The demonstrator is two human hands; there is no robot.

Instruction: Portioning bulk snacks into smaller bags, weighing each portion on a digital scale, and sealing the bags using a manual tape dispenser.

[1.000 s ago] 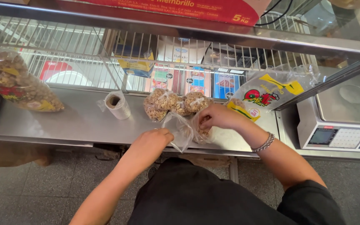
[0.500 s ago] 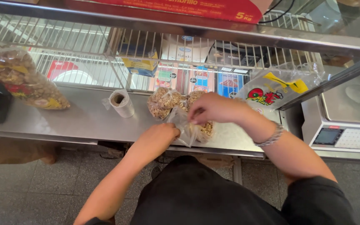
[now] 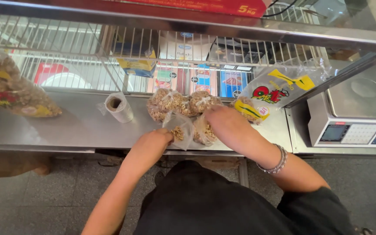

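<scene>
While we scan from nine o'clock, a roll of clear plastic bags (image 3: 119,107) lies on the steel counter (image 3: 66,128). Our left hand (image 3: 149,146) pinches the small clear bag of nuts (image 3: 180,129), which sits at its two o'clock, mouth tilted up. Our right hand (image 3: 223,122), fingers curled onto the bag's far side, is equally near, wrist bent, forearm angling toward five o'clock.

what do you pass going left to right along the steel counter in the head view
Large clear bag of brown snacks → roll of clear plastic bags → left hand → small clear bag of nuts it holds → right hand → printed yellow-and-red plastic bag → grey electronic scale.
</scene>
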